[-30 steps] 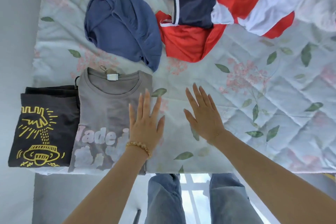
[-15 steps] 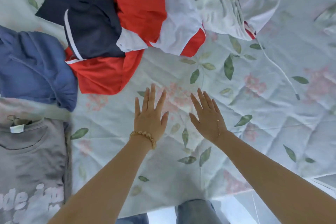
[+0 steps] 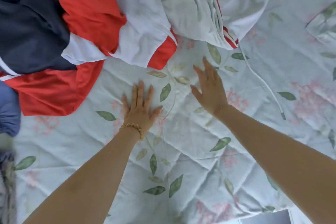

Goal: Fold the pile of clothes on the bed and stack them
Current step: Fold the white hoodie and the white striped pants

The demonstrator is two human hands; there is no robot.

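— Across the far half of the bed [image 3: 200,160], beyond both hands, lies the unfolded pile: a red and white garment [image 3: 94,11] with a navy piece [image 3: 31,29] on top of it to the left, and a pale grey garment [image 3: 196,5] bunched to the right.

— Which hand is nearer to what?

— Her left hand [image 3: 140,109] lies flat on the quilt, fingers straight and spread, holding nothing; the red and white hem is just beyond and to the left of its fingertips. Her right hand [image 3: 211,89] is open too, fingers extended, gripping nothing, and it sits further forward, pointing up toward the grey garment's lower edge. I'd guess that one is next.

— How does the grey one lie?

— Crumpled, its bulk running away from her and slightly right, red-striped trim [image 3: 230,37] at the near corner. A white cord [image 3: 261,80] trails from there toward the right.

— Any containers?

— None that I can see. A blue garment [image 3: 8,109] shows at the left edge, partly cut off.
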